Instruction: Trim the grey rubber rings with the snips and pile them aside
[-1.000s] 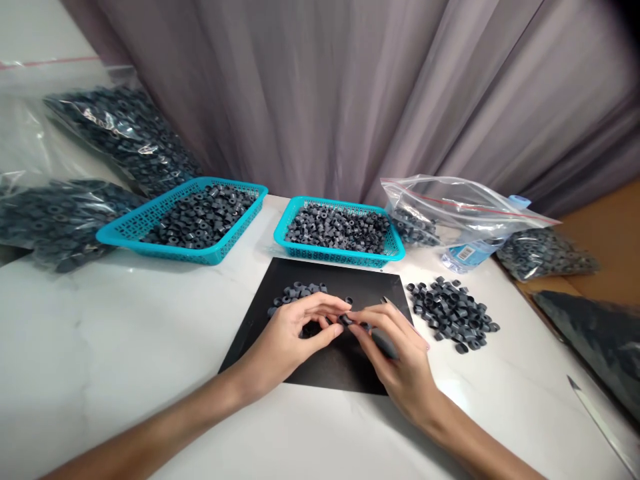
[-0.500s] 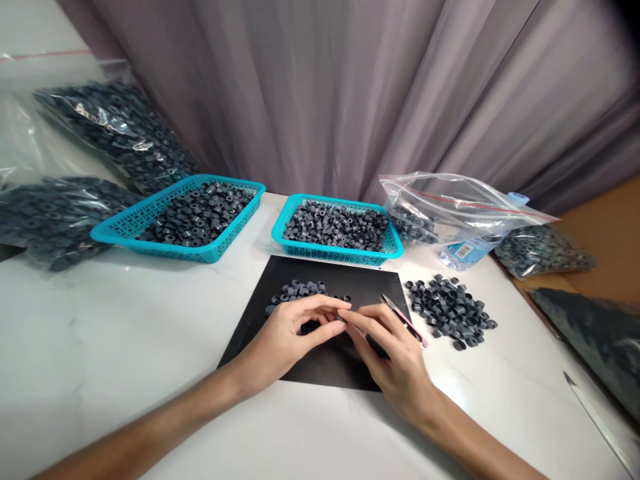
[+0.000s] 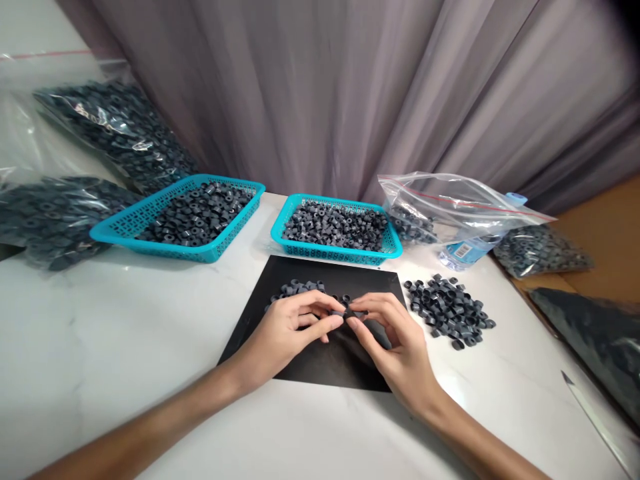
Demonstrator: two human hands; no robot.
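Note:
My left hand (image 3: 295, 320) reaches in over the black mat (image 3: 330, 370), thumb and fingertips pinched on a small dark grey ring (image 3: 337, 314). Facing it, my right hand (image 3: 395, 333) has its thumb and forefinger closed on a small black piece (image 3: 356, 314) close against that ring; its exact shape is partly covered by fingers. Behind my left hand lies a heap of grey rings (image 3: 295, 289) on the mat. A few dark rings (image 3: 345, 299) sit just beyond my fingertips. The pink-handled snips do not show now.
Two turquoise baskets, one at the left (image 3: 213, 252) and one at the centre (image 3: 325, 252), hold many small dark rings. Right of the mat lies a loose ring pile (image 3: 450, 310). Clear bags (image 3: 115, 127), a water bottle (image 3: 463, 252) and a pointed blade-like tool (image 3: 590, 410) surround the work area.
My right fingers have spread and shifted slightly, and a black piece now shows between the fingertips. The pink-handled snips beside my right hand have gone from sight.

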